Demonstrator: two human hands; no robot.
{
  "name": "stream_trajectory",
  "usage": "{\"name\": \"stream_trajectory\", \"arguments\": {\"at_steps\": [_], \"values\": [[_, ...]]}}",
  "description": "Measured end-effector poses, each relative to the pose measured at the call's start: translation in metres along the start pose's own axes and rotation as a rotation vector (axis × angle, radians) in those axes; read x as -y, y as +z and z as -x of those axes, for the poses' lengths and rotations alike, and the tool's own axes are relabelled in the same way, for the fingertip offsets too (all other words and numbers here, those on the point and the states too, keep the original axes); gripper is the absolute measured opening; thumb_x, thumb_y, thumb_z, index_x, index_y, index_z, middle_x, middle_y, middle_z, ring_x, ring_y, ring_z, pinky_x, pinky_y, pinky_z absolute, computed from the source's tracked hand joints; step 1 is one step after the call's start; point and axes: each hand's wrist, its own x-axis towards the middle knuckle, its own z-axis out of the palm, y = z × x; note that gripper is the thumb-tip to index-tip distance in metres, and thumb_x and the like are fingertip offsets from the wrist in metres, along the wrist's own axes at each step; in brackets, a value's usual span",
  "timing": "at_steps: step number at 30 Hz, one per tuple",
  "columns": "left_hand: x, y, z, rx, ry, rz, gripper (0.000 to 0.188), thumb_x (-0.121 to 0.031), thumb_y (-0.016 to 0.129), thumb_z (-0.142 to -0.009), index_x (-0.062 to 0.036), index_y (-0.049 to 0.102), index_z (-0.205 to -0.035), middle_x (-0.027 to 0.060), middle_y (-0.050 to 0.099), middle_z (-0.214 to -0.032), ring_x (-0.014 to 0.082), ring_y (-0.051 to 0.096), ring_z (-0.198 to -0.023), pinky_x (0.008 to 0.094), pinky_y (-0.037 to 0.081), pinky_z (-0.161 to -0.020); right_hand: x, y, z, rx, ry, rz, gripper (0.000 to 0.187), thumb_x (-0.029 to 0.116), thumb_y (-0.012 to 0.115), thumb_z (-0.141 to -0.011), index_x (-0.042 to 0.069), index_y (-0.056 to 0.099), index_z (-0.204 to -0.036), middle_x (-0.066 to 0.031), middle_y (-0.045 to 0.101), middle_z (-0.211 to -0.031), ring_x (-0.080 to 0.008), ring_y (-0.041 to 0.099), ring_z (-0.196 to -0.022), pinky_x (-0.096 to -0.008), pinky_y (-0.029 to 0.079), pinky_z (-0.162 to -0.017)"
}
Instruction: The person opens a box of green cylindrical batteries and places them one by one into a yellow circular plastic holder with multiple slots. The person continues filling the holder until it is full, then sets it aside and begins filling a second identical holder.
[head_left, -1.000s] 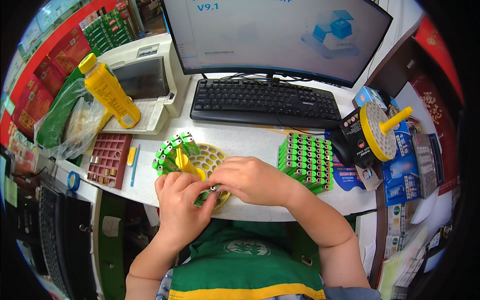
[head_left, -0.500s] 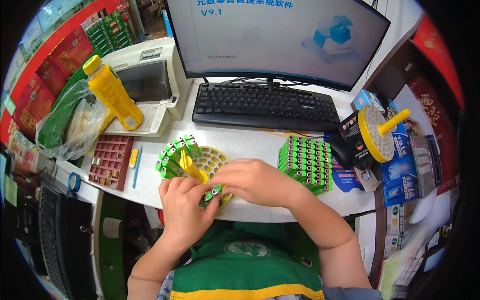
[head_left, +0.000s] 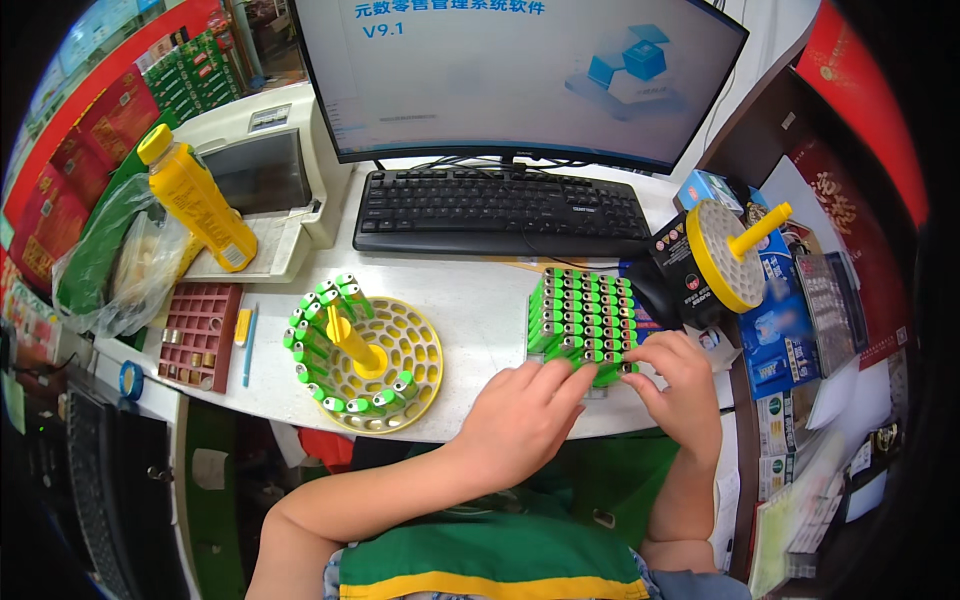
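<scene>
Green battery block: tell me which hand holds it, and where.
Both hands' fingers rest on the near edge of the green battery block: left hand at its near-left, right hand at its near-right. A firm grip cannot be told.

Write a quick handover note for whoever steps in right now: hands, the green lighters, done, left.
Left hand and right hand: both at the near edge of the green lighter block, fingertips on it; grip unclear.
Yellow round rack: left of the block, lighters standing along its left and near rim.
Done: that partial ring.
Left: most rack holes are empty; the block looks nearly full.
</scene>
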Motion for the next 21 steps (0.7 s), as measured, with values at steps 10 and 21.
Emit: {"name": "stream_trajectory", "arguments": {"at_steps": [10, 21], "values": [[0.013, 0.037, -0.019, -0.015, 0.047, -0.016, 0.035, -0.012, 0.074, -0.069, -0.0102, 0.063, -0.102, 0.0020, 0.057, -0.082, 0.0209, 0.058, -0.074, 0.0336, 0.044, -0.063, -0.016, 0.011, 0.013, -0.020, 0.073, -0.129, 0.019, 0.006, 0.075, -0.069, 0.002, 0.064, -0.084, -0.0106, 0.067, -0.083, -0.0287, 0.064, -0.077, -0.0353, 0.050, -0.068], [0.003, 0.039, -0.030, -0.035, 0.063, 0.113, 0.030, -0.013, 0.076, -0.067, -0.0091, 0.066, -0.095, 0.0035, 0.056, -0.072, 0.0233, 0.058, -0.065, 0.0352, 0.044, -0.058, -0.007, -0.004, 0.008, -0.109, 0.031, -0.238, 0.021, 0.002, 0.075, -0.066, 0.003, 0.068, -0.085, -0.0108, 0.068, -0.080, -0.0269, 0.065, -0.071, -0.0342, 0.050, -0.064]]}}
